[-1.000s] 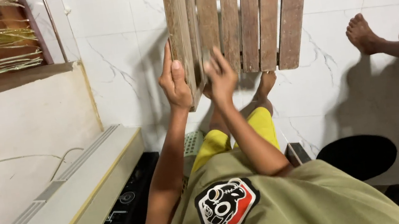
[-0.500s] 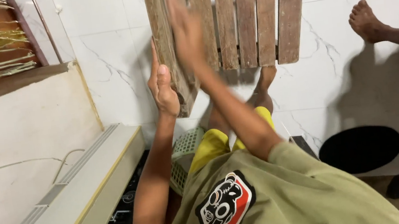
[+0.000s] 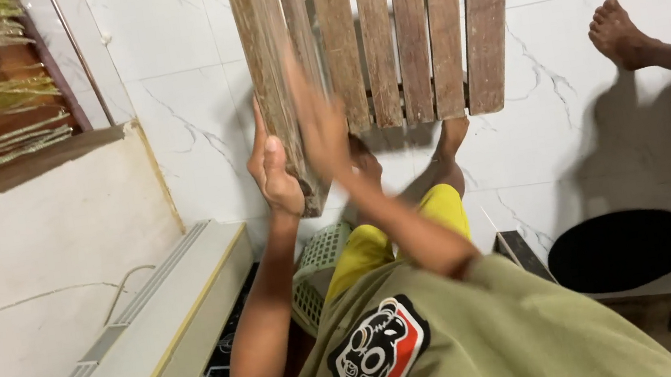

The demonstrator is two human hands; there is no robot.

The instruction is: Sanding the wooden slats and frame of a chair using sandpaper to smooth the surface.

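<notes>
at the top middle of the frame a wooden slatted crate (image 3: 384,33) stands over the white marbled floor (image 3: 589,126), its near corner tipped toward the person. the left hand (image 3: 273,169) is clamped on the crate's left edge, thumb on the near face, fingers wrapped behind. the right hand (image 3: 317,121) is blurred, laid flat and open against the slats just beside the left one, gripping nothing. a green plastic basket (image 3: 321,269) sits below, by the yellow shorts (image 3: 378,239). another person's bare foot (image 3: 620,35) lies at the right edge, and a black round mat (image 3: 620,249) at the lower right.
</notes>
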